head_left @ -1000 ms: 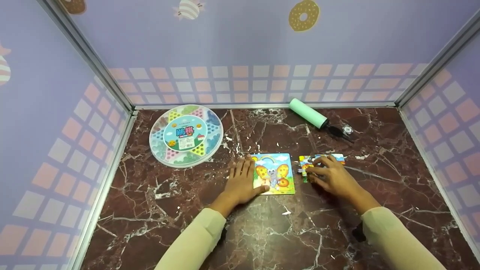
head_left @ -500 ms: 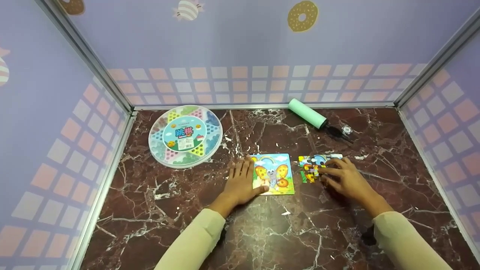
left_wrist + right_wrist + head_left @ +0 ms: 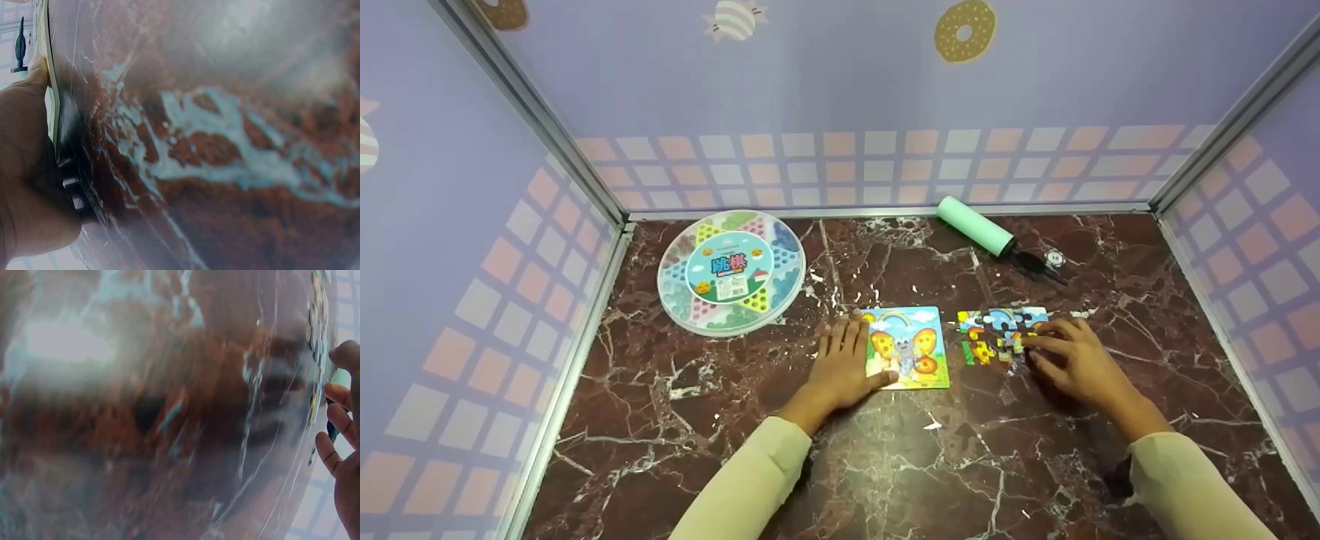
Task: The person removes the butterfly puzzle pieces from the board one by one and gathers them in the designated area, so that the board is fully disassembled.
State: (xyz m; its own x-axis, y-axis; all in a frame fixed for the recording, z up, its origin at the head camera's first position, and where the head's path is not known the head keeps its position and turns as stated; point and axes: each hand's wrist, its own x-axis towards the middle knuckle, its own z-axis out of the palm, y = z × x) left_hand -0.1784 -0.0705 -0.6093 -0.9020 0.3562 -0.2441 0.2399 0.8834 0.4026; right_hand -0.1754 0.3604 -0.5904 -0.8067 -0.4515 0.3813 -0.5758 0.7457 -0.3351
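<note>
A square butterfly puzzle board (image 3: pixel 911 348) lies on the marble table. My left hand (image 3: pixel 844 358) rests flat along its left edge, fingers straight, thumb on its lower corner. Seen in the left wrist view, that left hand (image 3: pixel 28 169) lies against the board's edge (image 3: pixel 52 84). Right of the board sits a cluster of loose puzzle pieces (image 3: pixel 996 335). My right hand (image 3: pixel 1069 358) touches the cluster's right side with bent fingertips; whether it pinches a piece is hidden. In the right wrist view the right hand's fingers (image 3: pixel 337 433) reach toward the pieces (image 3: pixel 316 343).
A round Chinese checkers box (image 3: pixel 732 271) lies at the back left. A mint green roller (image 3: pixel 976 226) with a black handle and a small round metal part (image 3: pixel 1054 259) lie at the back right. Patterned walls enclose the marble table (image 3: pixel 885 465) on three sides.
My right hand has slid to the right, off the puzzle pieces, uncovering most of the cluster. The left hand and the board have stayed put.
</note>
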